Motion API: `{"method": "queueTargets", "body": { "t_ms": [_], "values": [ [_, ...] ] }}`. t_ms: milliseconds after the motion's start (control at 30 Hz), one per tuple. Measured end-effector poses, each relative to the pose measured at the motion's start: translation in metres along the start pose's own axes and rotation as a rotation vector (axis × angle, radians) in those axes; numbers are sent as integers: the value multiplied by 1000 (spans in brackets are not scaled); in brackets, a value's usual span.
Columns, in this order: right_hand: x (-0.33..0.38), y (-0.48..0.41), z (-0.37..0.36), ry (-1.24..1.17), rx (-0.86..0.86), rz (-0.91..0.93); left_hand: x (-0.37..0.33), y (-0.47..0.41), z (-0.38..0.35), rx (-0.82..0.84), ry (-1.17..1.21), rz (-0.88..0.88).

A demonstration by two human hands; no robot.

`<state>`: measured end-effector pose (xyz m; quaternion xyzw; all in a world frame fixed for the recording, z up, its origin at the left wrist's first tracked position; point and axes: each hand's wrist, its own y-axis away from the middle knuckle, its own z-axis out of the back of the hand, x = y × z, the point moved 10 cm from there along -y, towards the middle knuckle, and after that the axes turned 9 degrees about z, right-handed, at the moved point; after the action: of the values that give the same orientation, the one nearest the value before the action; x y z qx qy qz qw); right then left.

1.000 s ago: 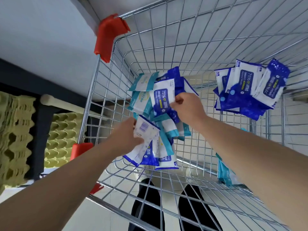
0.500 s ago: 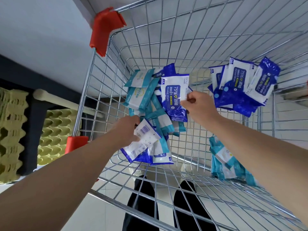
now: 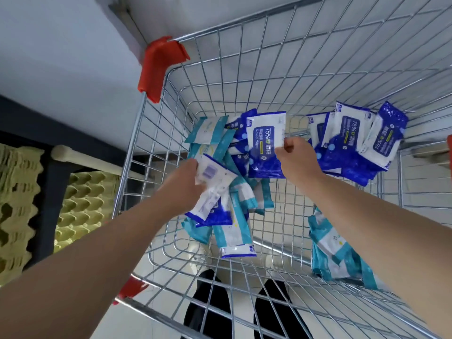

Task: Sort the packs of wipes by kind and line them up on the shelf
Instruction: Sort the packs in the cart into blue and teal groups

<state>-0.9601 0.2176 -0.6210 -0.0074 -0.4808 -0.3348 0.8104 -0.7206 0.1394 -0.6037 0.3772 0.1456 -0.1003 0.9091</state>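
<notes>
Two hands are down in the wire cart, and each has a pack. The right hand pinches a blue alcohol pack by its right edge, thumb and fingers clamped on the seal, holding it upright above the mixed heap in the middle of the basket. The left hand grips a second pack, back side up, white with a barcode, low over the same heap. Sorting looks partly done: a blue stack leans at the far right wall, and a teal stack lies at the near right, well apart from it. The shelf is not in view.

So, the step in hand: get that blue pack across to the blue stack. It is best carried clear over the heap, not dragged, because an edge pinch lets the pack swing and it could snag a teal one. Set it label-forward against its fellows, same way up, so the stack lifts out as one block for the shelf. The left hand's pack shows only its back, so turn it and read the front before committing it to either stack. These pouches look soft and slick, so I'd judge a grip across the body surer than a corner pinch.
</notes>
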Motion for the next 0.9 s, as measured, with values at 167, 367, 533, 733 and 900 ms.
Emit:
{"method": "queueTargets", "body": {
  "t_ms": [167, 367, 533, 733, 900],
  "values": [
    [13, -28, -23, -23, -4, -42, -7, -15, 29, -158, 139, 80],
    [10, -42, -34, -49, -13, -142, -7, -29, 35, -184, 202, 173],
    [26, -34, -8, 313, -91, 102, -5, -31, 33, -145, 168, 194],
    [46, -40, -13, 150, -43, 198, -13, -30, 42, -200, 242, 184],
    [31, -58, -41, 133, 49, 49, -14, -36, 48, -240, 309, 217]
  ]
}}
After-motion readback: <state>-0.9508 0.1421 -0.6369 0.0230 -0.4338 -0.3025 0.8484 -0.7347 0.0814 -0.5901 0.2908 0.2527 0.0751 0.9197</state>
